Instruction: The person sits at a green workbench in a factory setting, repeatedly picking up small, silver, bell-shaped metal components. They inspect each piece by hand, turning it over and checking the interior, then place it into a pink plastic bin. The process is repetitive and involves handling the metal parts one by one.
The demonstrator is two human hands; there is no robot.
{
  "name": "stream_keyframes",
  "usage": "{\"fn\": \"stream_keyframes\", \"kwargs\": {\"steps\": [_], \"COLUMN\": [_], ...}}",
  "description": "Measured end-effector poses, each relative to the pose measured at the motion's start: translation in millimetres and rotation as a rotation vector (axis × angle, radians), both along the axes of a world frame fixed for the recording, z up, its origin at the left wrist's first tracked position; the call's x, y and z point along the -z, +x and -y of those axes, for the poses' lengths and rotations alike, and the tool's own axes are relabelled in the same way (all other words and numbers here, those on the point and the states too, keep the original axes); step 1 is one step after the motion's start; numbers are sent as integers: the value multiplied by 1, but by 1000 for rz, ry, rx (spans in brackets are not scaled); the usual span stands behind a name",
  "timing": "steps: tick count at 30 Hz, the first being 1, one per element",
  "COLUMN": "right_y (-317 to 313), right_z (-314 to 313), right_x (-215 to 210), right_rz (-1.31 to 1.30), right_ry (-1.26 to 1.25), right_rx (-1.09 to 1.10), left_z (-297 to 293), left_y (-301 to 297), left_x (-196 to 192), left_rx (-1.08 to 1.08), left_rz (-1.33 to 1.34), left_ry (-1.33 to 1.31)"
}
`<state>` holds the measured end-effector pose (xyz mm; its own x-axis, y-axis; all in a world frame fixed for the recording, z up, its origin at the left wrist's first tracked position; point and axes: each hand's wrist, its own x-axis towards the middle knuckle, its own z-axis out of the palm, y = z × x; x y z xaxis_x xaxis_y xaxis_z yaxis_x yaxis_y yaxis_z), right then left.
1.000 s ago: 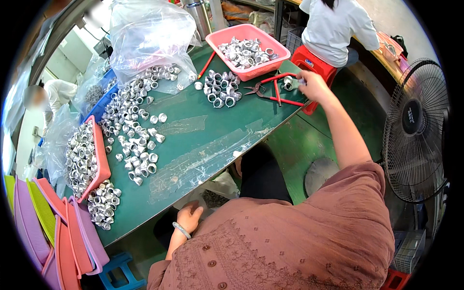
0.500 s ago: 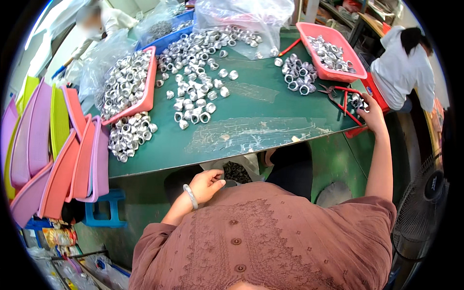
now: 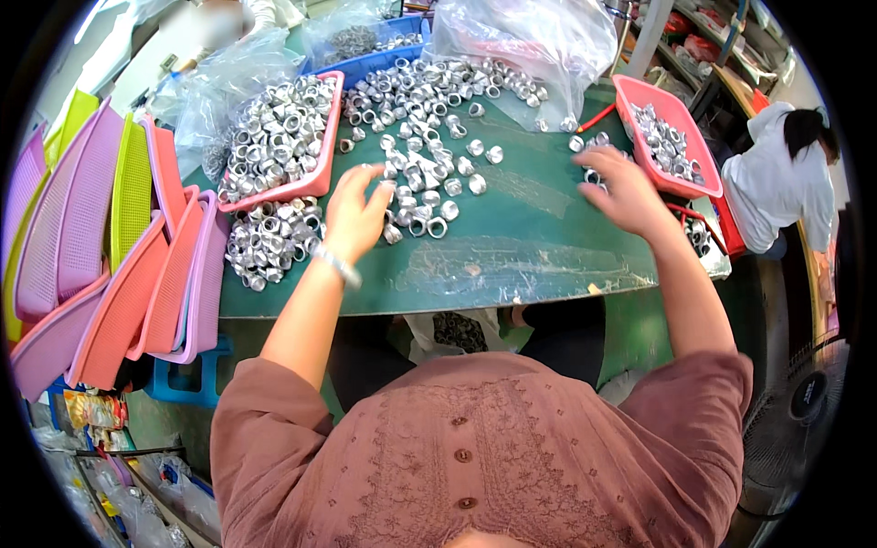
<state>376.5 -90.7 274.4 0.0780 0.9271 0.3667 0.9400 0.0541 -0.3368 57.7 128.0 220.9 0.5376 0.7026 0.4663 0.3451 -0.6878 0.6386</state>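
Observation:
My left hand [image 3: 356, 217] is at the left edge of a loose spread of silver metal ring-shaped caps [image 3: 429, 187]. Its thumb and fingers are apart, with nothing seen between them. Over a smaller group of the same caps [image 3: 598, 142] on the right, my right hand [image 3: 630, 192] reaches with spread fingers and partly covers them. Whether its fingertips touch any cap I cannot tell. Beside my right wrist, red-handled pliers [image 3: 694, 214] are largely hidden.
Pink baskets of caps stand left [image 3: 331, 137] and right [image 3: 628, 96] on the green table [image 3: 512, 265]. A blue tray [image 3: 365, 64] and clear plastic bag [image 3: 525, 46] are behind. Stacked colored baskets [image 3: 132, 196] stand far left; a person in white [image 3: 772, 183] sits right.
My left hand has risen from my lap to the caps on the table. My right hand has left the pliers at the right corner and moved inward over the small group of caps.

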Motion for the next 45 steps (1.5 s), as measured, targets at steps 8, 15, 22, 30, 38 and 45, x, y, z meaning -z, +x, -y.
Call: {"fn": "stream_keyframes", "kwargs": {"steps": [8,15,22,30,38,45], "right_y": [-7,9,-3,-11,-17,-41], "right_z": [-246,-349,-342,-326,-277,-211], "right_x": [22,30,32,30,45,47], "right_rz": [78,20,-40,-18,-102,89], "right_ry": [-93,-340,-296,-287,-208,-201], "right_rx": [-115,178,274,218,156,164], "left_z": [-149,-207,-212,-196,-148,-110], "left_y": [138,175,181,166,154,139], "left_x": [5,-19,-8,-5,-8,11], "left_rx": [-378,-384,-398,-316,-214,-46], "left_rz": [-236,-479,-497,-461,-498,-434], "left_ry": [-23,-204,-189,-196,-129,-32]}}
